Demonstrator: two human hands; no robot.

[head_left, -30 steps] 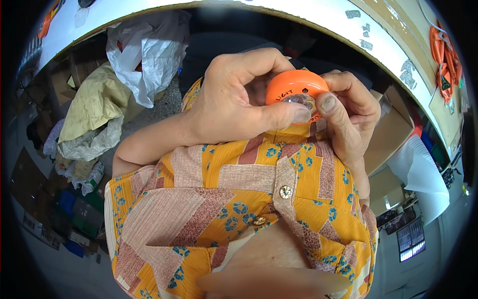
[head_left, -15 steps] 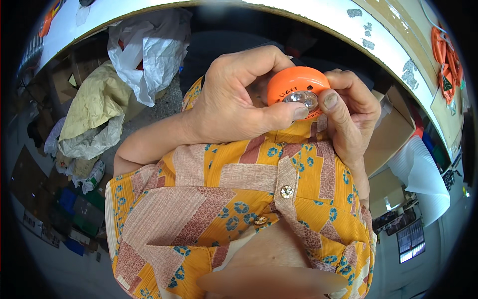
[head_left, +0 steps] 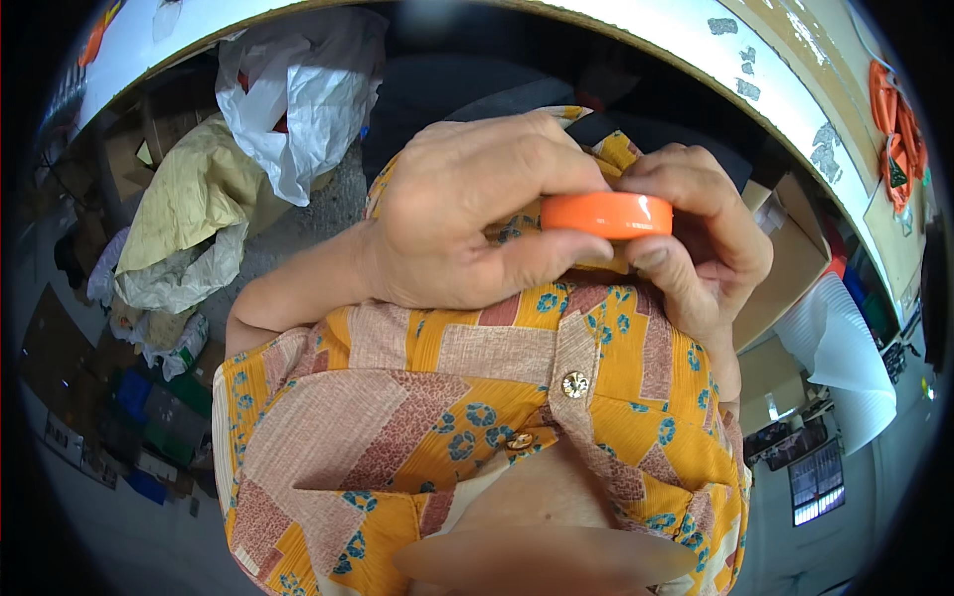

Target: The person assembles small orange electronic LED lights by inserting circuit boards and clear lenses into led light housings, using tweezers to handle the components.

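Between my two hands, in front of my chest, is a small round orange light (head_left: 608, 215). Its glossy rim faces me, so the clear lens is out of sight. My left hand (head_left: 467, 214) grips the left end, thumb below and fingers above. The right hand (head_left: 706, 233) pinches the opposite end the same way, its thumb at the lower edge. Both hands are closed on the light. Behind and below them lies my patterned yellow shirt (head_left: 497, 343).
Beyond my hands curves a white worktop (head_left: 795, 119) with worn grey patches. Orange items with a cord (head_left: 894, 149) lie at its right. A white plastic bag (head_left: 308, 99) and a yellowish sack (head_left: 189, 199) are on the left. At right are a cardboard box (head_left: 780, 268) and a white foam sheet (head_left: 845, 358).
The light has been tipped, so its lens face no longer shows and its rim does. It sits slightly lower, and the left thumb has come off the lens onto the rim.
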